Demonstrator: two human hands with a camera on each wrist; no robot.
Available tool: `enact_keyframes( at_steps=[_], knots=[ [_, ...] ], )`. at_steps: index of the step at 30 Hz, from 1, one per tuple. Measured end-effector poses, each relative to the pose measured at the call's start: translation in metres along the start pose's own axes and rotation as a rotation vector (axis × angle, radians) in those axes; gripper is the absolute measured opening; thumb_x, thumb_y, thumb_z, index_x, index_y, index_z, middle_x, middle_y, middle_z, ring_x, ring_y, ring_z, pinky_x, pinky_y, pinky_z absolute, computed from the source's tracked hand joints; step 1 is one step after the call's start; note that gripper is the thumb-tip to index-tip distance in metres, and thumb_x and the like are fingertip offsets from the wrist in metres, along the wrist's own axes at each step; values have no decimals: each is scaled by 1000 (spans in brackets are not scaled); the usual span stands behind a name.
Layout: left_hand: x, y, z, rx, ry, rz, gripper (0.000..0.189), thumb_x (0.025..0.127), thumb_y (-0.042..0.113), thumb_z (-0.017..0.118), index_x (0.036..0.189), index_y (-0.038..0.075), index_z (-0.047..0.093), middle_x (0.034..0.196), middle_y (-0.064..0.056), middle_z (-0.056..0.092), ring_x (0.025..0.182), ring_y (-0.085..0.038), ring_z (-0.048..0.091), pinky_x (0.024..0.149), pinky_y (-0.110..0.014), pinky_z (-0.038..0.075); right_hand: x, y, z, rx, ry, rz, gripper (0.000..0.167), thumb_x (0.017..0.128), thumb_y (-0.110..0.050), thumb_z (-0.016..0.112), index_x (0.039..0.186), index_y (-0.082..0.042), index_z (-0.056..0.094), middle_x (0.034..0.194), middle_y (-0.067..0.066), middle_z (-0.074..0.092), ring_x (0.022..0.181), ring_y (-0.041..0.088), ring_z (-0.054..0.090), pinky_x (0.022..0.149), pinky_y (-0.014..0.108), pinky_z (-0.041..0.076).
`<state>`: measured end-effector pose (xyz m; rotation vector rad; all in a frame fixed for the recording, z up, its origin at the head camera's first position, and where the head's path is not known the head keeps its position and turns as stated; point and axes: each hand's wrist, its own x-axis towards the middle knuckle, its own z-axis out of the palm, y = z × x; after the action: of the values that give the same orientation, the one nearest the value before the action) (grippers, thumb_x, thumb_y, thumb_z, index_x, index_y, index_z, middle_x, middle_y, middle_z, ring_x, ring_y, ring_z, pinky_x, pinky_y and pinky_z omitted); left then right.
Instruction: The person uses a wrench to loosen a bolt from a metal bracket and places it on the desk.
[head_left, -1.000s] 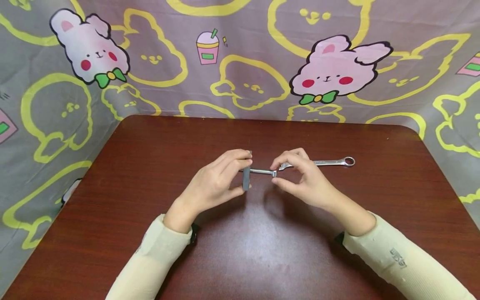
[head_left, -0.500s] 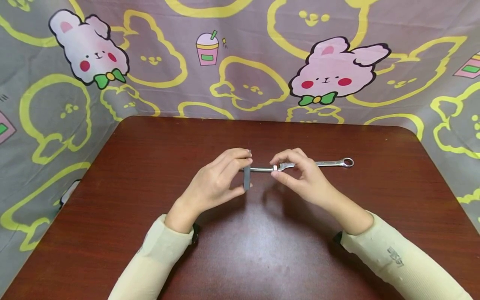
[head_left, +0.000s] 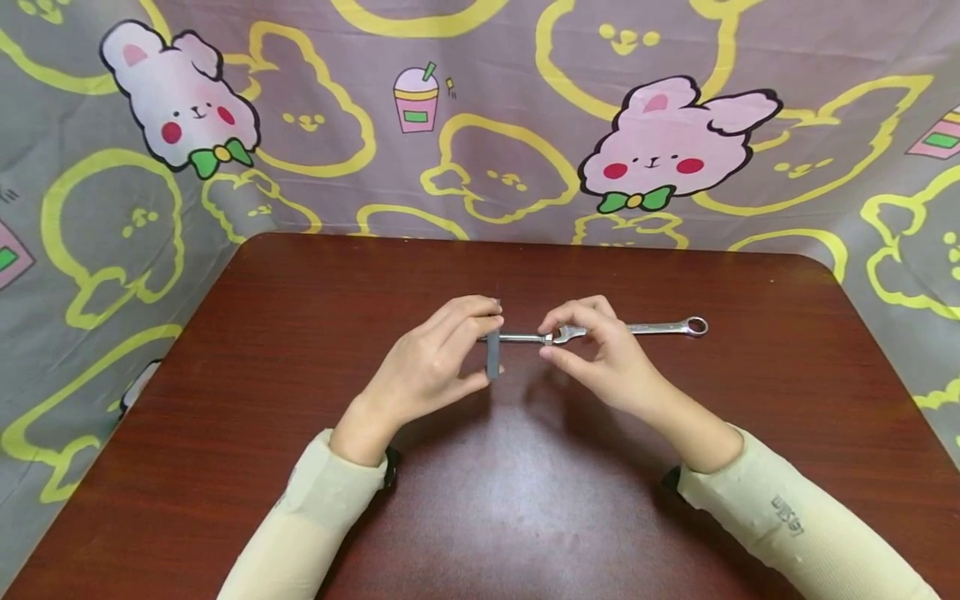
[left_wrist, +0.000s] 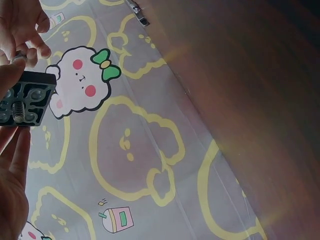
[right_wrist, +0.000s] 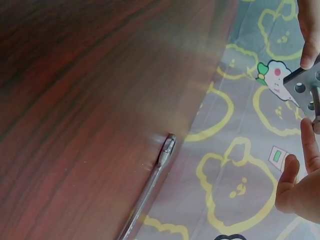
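Note:
Upright in my left hand (head_left: 435, 358) is a small square grey plate (head_left: 492, 357), gripped between the thumb below and the fingers on top. A long silver bolt (head_left: 521, 338) runs through the plate and points right. In the left wrist view its threaded tip (left_wrist: 18, 112) pokes out of the plate's ribbed face. The other face, with round holes, shows in the right wrist view. My right hand (head_left: 611, 354) pinches the bolt's hex head (head_left: 548, 339) between thumb and forefinger. Behind that hand lies a combination wrench (head_left: 667, 328), partly hidden by it.
Both hands are above a dark red-brown wooden table (head_left: 300, 292). A grey cloth (head_left: 510, 75) printed with rabbits and yellow outlines hangs along the table's back and sides.
The bolt's head has risen slightly, and its facets catch the light differently. My right thumb and forefinger have come in closer around it. The left hand and plate have barely moved.

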<state>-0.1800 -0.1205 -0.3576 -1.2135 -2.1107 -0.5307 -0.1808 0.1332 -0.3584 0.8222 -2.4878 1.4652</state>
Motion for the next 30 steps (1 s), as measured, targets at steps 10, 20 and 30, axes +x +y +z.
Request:
enact_keyframes(
  at_steps=[10, 20, 30],
  knots=[
    [2, 1, 4, -25, -10, -16, 57, 67, 4, 83, 119, -1, 59, 125, -14, 61, 121, -25, 60, 99, -29, 54, 3, 5, 3, 27, -15, -198, 27, 78, 11, 73, 86, -12, 62, 97, 1, 62, 105, 15, 43, 90, 32, 30],
    [2, 1, 3, -13, -11, -26, 56, 68, 5, 83, 119, 0, 60, 125, -14, 62, 121, -25, 60, 98, -29, 54, 1, 3, -5, 15, -3, -75, 25, 82, 1, 75, 103, -13, 69, 103, 0, 67, 98, 11, 47, 76, 25, 44],
    [3, 1, 3, 6, 1, -7, 56, 69, 5, 84, 119, 0, 60, 125, -14, 62, 121, -26, 60, 101, -29, 53, 1, 8, -9, 127, -92, 144, 17, 92, -7, 68, 109, -2, 68, 101, 10, 70, 87, 4, 63, 69, 19, 55]
  ],
)
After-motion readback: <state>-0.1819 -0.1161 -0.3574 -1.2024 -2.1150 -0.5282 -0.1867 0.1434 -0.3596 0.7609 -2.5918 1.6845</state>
